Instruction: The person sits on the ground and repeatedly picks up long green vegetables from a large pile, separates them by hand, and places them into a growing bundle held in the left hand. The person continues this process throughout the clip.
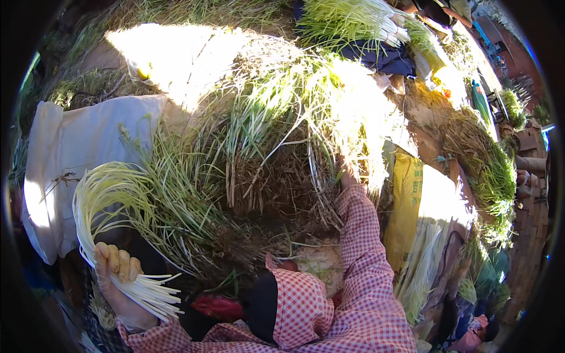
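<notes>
At the lower left, my left hand (117,267) is closed around a bunch of long pale stalks (148,289). Their white cut-looking ends point right, and the yellow-green leaves curl over above the hand. My right hand (349,174) reaches forward into a heap of uncleaned leafy stalks (260,114). Stalks and strong glare hide its fingers, so its grip is unclear. Brown roots and dry, soil-coloured matter (282,189) face me on the near side of the heap. More green stalks (185,189) lean between the heap and my left hand.
A white sheet (110,128) lies at the left. Tied bundles of pale stalks (379,22) rest on dark blue cloth (379,61). A yellow sack bearing writing (406,198) lies right of my arm. Another person's arm (459,17) shows at the top right.
</notes>
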Available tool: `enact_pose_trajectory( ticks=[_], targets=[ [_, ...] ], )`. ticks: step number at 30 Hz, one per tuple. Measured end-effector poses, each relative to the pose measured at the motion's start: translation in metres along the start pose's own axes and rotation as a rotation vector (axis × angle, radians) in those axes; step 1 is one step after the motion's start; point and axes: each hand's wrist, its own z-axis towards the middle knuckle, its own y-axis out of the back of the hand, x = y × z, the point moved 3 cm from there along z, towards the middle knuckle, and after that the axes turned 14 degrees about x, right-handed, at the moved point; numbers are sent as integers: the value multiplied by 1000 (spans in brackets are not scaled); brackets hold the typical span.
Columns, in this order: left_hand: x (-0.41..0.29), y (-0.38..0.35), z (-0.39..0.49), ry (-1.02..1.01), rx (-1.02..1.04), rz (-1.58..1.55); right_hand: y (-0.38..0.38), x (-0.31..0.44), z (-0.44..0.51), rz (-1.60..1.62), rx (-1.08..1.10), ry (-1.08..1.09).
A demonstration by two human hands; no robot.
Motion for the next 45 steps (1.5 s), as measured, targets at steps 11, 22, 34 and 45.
enact_pose_trajectory(
  ticks=[11,22,34,45],
  targets=[
    [9,-7,4,15,-55,47,99,0,-50,43,-118,190],
    [15,-9,6,51,-15,29,80,-52,-105,198,-138,29],
    [9,-5,2,67,36,5,-7,25,-122,-805,483,17],
    [5,-8,-4,45,114,12,-30,44,-82,-149,22,-138]
  ],
)
